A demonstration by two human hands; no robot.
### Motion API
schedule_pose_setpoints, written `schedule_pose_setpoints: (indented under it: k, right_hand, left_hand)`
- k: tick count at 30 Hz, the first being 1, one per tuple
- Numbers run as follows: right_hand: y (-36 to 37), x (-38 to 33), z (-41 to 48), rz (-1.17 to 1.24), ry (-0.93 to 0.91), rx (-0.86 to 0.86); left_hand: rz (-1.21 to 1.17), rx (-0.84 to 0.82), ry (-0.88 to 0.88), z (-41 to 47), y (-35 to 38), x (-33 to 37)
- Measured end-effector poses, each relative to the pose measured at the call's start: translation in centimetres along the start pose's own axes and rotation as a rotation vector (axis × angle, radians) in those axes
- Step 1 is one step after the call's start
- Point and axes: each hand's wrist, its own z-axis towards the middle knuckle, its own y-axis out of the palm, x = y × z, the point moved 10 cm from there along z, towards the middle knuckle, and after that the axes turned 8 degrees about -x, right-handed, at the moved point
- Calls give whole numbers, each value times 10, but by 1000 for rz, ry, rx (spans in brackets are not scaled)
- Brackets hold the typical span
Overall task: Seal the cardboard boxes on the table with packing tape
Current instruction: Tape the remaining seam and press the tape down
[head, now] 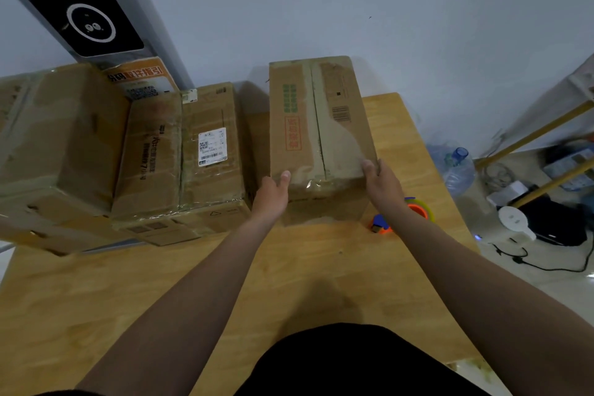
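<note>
Wooden counter [160, 299], pale grain, filling the lower frame and running up to a grey wall. At far left on it, a large cardboard box [58, 138] wrapped in clear tape. Just beside that, a labelled cardboard box [193, 154] bearing a white shipping sticker, also glossy with tape.

Right of centre, a printed cardboard box [318, 119], red and green stamps on its top, standing apart from the others. Long axis pointing straight away from the body toward the wall. Clear tape shining along the centre seam and over the near edge; far end too foreshortened to judge.

Both bare forearms stretched forward, nearly parallel, to the near end of that box. Left hand [271, 193] against the near left corner, thumb raised onto the top edge, fingers tucked out of sight down the side. Right hand [382, 183] clasping the near right corner, thumb pressed on top, fingers wrapped round the side wall and mostly hidden.

Tape dispenser [419, 207], orange, blue and green, lying on the counter just right of the box, partly behind the right wrist, far closer to the right hand than the left. Probably a matter of steadying or shifting this box, then reaching right for the dispenser for any seam left bare.
</note>
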Motion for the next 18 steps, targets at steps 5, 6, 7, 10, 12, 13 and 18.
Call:
schedule_pose_setpoints:
  k: [5,6,7,10,12,13,18]
  right_hand:
    - [6,16,-2,187,132,-30]
    - [6,15,-4,195,139,-42]
    - [6,12,-6,192,140,-61]
    - [4,3,-13,107,121,-110]
    - [5,-3,-20,-15,83,-132]
    - [6,-5,-26,-73,65,-136]
    - [6,2,-50,-272,51,-143]
  left_hand:
    - [-67,10,1,-5,0,-1]
    - [-58,6,-11,-5,-1,-1]
    - [-43,1,-24,-6,-2,-1]
    - [11,-13,-25,-8,-7,2]
    - [22,-11,-31,-14,-12,0]
    - [28,-12,-26,-18,-13,-2]
    - [111,-52,0,-40,-7,-24]
